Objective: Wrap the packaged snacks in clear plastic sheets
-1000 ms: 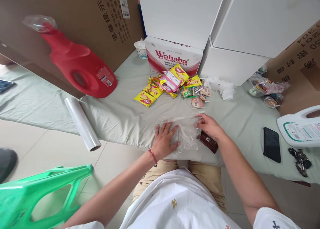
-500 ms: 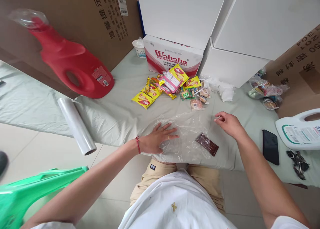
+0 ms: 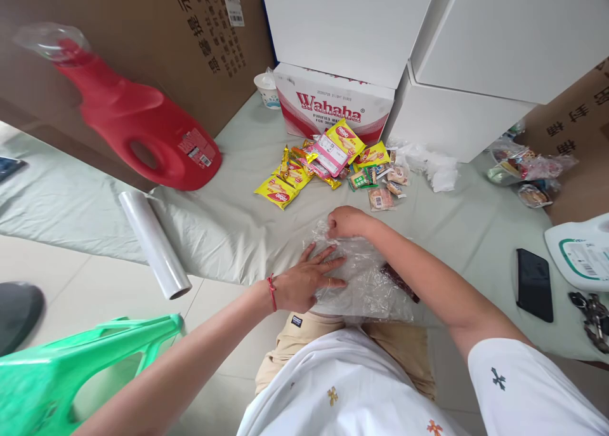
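A sheet of clear plastic film (image 3: 366, 277) lies wrinkled on the cloth at the front edge, close to my body. My left hand (image 3: 311, 278) rests flat on the film's left part, fingers spread. At the film's far edge, my right hand (image 3: 346, 223) is closed, its fingertips pinching the film and partly hidden. A dark brown wrapped snack bar (image 3: 397, 280) lies on the film's right side, largely covered by my right forearm. Beyond both hands, several yellow wafer packets (image 3: 276, 191) and small wrapped snacks (image 3: 381, 199) form a pile.
On the left are a film roll (image 3: 155, 242), a red jug (image 3: 152, 131) and a green stool (image 3: 95, 360). A Wahaha carton (image 3: 333, 106) stands behind the snacks. To the right lie a black phone (image 3: 535, 285), keys (image 3: 594, 322) and a white bottle (image 3: 583, 252).
My right hand has moved left across the film to its far edge and closed there. My right forearm now covers much of the snack bar. My left hand stays flat on the film.
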### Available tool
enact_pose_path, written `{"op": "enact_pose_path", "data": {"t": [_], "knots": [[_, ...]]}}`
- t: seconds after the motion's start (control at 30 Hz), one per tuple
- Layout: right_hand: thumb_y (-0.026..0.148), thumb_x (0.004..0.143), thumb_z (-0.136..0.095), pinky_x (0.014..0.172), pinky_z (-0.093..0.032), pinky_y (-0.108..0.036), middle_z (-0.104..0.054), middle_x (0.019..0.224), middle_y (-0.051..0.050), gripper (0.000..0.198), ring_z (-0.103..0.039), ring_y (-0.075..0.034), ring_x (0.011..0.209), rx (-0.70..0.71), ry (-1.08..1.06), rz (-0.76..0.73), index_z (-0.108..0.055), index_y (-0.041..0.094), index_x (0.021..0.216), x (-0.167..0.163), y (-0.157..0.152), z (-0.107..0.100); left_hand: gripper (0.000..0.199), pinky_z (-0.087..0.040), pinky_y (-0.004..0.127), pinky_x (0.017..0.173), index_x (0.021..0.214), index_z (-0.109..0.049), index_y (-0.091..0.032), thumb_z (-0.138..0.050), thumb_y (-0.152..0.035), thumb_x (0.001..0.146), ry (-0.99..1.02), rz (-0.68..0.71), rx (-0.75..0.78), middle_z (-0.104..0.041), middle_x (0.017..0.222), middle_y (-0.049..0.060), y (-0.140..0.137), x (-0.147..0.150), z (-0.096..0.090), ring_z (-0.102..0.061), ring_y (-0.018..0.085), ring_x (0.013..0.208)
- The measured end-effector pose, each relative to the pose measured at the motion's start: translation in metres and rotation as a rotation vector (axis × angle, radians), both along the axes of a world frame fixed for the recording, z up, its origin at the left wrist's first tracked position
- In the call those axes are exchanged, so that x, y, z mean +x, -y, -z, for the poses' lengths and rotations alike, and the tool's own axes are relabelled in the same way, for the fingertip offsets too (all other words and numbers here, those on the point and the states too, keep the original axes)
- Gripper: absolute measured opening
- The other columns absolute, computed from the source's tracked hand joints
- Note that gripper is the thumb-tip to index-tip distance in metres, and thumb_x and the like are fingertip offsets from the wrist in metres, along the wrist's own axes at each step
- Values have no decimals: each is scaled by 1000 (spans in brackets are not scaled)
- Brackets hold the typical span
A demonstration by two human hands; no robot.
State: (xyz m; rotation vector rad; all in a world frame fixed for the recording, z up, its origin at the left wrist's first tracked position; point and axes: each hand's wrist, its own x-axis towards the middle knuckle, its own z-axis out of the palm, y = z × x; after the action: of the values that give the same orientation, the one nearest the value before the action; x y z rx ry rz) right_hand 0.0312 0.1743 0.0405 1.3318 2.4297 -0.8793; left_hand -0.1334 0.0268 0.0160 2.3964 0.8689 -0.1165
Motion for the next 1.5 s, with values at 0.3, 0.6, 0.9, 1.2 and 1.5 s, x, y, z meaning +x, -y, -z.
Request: {"op": "enact_pose_path", "data": {"t": [0.3,0.6,0.9,1.2,1.5], "knots": [[12,80,-69,72,-44,-23,-77,88,-5,12,-67,-19,84,115,-113,28,-78,17,88,-20,-50,-2,87,-3,72,122,138,-62,-40,-62,-2,60,37,-59,-47,-22,171,-3,-4,-27,-8,-5,38,159],[8,82,-59,89,-48,-32,-75,97,-8,19,-65,-23,96,210,-273,187,-74,18,88,-50,-37,24,26,-48,46,106,88,-72,-21,-48,-9,87,331,-1001,441,-73,115,8,-3,22,-42,-60,26,123],[14,87,-56,78,-56,-29,-69,86,-3,15,-66,-15,79,82,-682,449,-66,16,97,-15,-53,23,23,-54,50,95,104,-73,-21,-56,-16,89,105,-772,269,-67,132,12,6,31,-1,-61,33,123],[16,92,-55,78,-49,-28,-70,88,-4,15,-63,-17,83,331,-519,215,-70,20,91,61,55,-24,28,-54,48,105,108,-75,-21,-51,-27,96,363,-957,263,-68,133,11,15,12,21,-63,28,122],[30,99,-57,118,-38,-47,-56,148,-15,48,-44,-30,141,416,-340,-85,-55,11,144,12,163,22,29,-54,45,106,106,-77,-24,-51,-23,92,390,-1022,198,-70,132,5,9,7,20,-63,25,123]]}}
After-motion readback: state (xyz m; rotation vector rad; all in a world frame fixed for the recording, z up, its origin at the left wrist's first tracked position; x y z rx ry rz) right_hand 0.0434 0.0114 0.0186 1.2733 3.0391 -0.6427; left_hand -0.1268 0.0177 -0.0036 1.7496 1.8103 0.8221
